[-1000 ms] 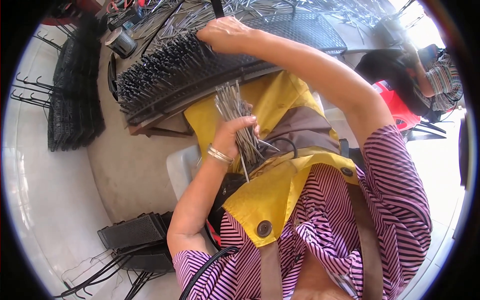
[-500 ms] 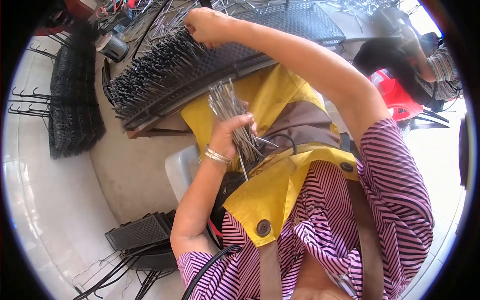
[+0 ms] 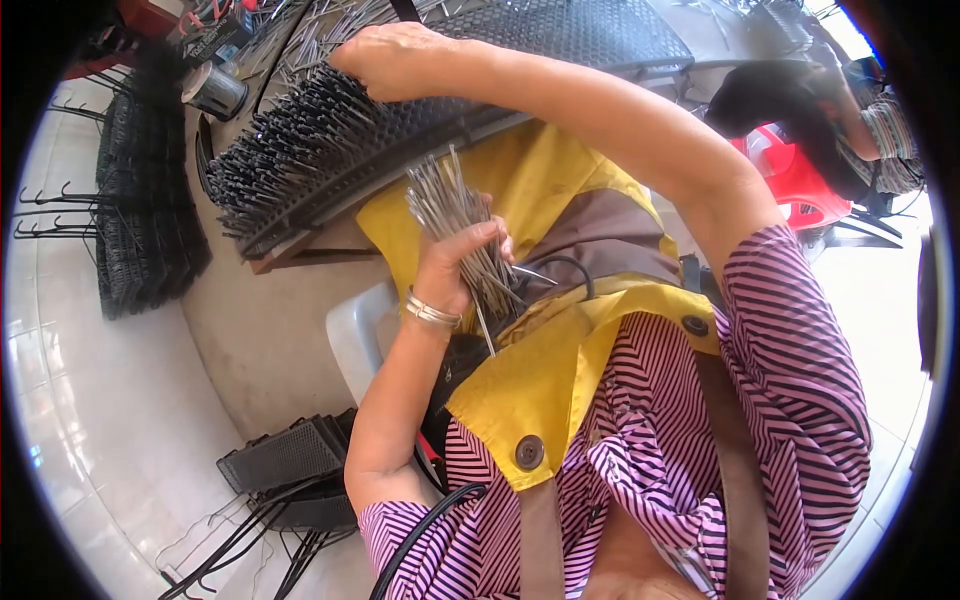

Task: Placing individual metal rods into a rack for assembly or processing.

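Observation:
A bundle of thin grey metal rods (image 3: pixel 437 197) sits in my left hand (image 3: pixel 452 262), whose thumb wraps across it in front of my yellow apron (image 3: pixel 490 185). One or two rods stick out of the bundle's lower end. My right hand (image 3: pixel 390 62) reaches over a black perforated rack (image 3: pixel 560 40), at the edge of its filled part. Its fingers are closed and turned away, so whatever they hold is hidden. Many dark rods (image 3: pixel 285 145) stand upright, close together, in the rack's left part. The right part of the rack shows bare holes.
Loose rods (image 3: pixel 335 25) lie spread behind the rack, near a metal can (image 3: pixel 215 92). Black racks with hooks (image 3: pixel 145 200) hang along the left wall. More black racks (image 3: pixel 285 455) lie at the lower left. Another person's arm (image 3: pixel 845 130) and a red chair (image 3: pixel 800 185) are at right.
My right hand has moved left and slightly nearer over the standing rods. The left hand still grips the bundle in almost the same place. The whole view has shifted slightly.

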The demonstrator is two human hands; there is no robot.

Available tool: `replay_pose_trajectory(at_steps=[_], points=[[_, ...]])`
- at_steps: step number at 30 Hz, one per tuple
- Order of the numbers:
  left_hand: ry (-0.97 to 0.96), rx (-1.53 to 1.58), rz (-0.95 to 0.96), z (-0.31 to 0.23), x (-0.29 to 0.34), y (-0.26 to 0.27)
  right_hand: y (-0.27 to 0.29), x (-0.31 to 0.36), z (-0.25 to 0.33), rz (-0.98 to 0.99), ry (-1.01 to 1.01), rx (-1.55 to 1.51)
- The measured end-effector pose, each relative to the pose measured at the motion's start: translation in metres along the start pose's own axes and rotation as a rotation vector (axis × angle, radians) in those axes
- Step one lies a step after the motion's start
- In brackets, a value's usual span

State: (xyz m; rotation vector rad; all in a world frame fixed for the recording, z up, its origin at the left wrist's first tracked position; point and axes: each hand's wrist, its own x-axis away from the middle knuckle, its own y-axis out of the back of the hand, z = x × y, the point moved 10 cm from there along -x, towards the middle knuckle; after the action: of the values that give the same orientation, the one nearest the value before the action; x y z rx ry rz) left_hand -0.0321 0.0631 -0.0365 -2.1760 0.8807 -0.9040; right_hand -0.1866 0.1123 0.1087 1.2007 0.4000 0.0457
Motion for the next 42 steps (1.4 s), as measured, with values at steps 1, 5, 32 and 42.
replay_pose_trajectory(at_steps=[1, 5, 32, 42], points=[[0.001, 0.0, -0.003, 0.001, 0.0, 0.0, 0.0, 0.003, -0.004, 0.0, -0.016, -0.019], [-0.013, -0.015, 0.066, 0.003, -0.001, -0.001, 0.008, 0.03, -0.018, -0.172, -0.04, -0.074], [-0.086, -0.167, 0.003, -0.002, 0.001, -0.005, 0.036, 0.084, -0.066, -0.707, -0.23, -1.017], [-0.012, -0.185, 0.032, 0.009, 0.001, -0.007, 0.056, 0.072, -0.026, -0.868, 0.142, -0.326]])
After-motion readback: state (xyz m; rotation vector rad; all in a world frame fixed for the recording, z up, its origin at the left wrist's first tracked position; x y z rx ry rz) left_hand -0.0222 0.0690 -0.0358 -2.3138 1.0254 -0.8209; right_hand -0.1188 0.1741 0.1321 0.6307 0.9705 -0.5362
